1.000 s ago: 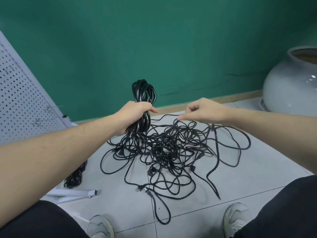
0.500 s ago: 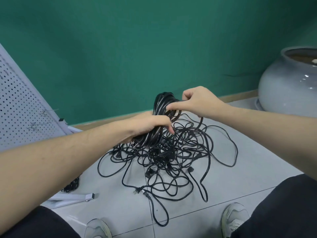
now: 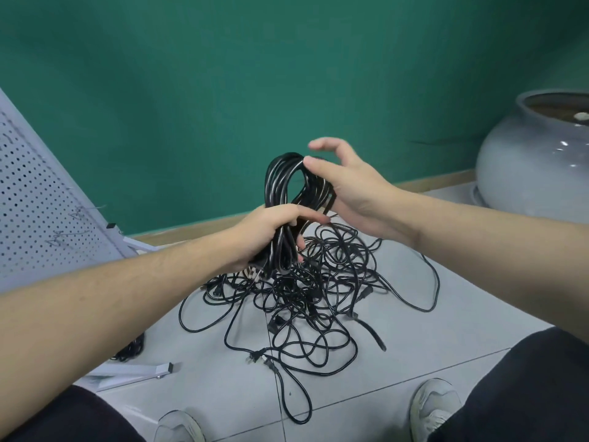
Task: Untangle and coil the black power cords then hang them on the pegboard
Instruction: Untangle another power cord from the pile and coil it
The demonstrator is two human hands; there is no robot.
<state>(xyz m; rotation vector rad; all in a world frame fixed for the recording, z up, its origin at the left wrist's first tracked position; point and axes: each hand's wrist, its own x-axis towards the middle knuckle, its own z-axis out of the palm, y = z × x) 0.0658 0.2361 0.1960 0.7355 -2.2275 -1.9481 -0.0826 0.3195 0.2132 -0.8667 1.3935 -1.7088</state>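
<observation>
Mostly tangled black power cords (image 3: 306,291)

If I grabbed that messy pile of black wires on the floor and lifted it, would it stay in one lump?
Probably floppy: the tangled cords lie in loose, drooping loops. Likely they would lift as one dangling clump, since the loops cross each other. Plug ends would probably trail and drag on the floor.

left hand (image 3: 271,232) grips a coiled black cord bundle (image 3: 287,186), loop end up. right hand (image 3: 347,183) rests against the loop's right side, fingers loosely spread. tangled cords (image 3: 306,295) lie on the tiled floor (image 3: 414,346) below. pegboard (image 3: 41,212) leans at left.
</observation>
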